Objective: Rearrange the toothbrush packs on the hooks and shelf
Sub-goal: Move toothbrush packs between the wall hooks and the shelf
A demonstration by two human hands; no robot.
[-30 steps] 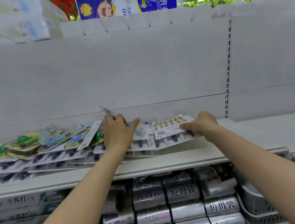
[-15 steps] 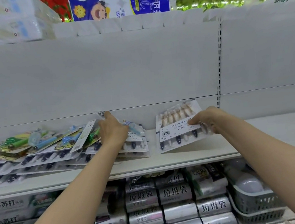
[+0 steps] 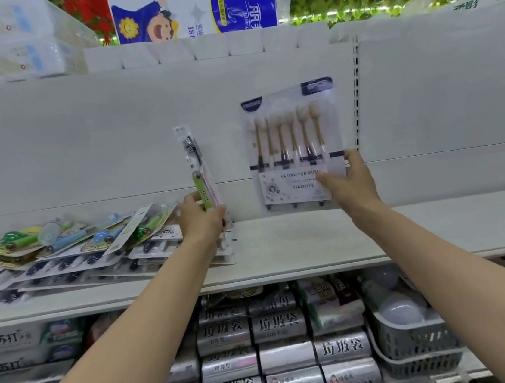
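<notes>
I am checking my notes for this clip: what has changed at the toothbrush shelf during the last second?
The right hand lifted the wide multi-brush pack from lying flat and now holds it upright before the back panel. The left hand gripped a slim toothbrush pack and raised it out of the pile. The rest of the pile stayed as it was on the shelf.

The pile of toothbrush packs point(image 3: 47, 255) runs off the left edge with its lower layers buried, the left hand point(image 3: 201, 220) covers the slim pack's point(image 3: 197, 166) bottom end, the right hand point(image 3: 350, 188) blocks part of the wide pack's point(image 3: 289, 143) label, and the fine print's too blurry to read.
</notes>
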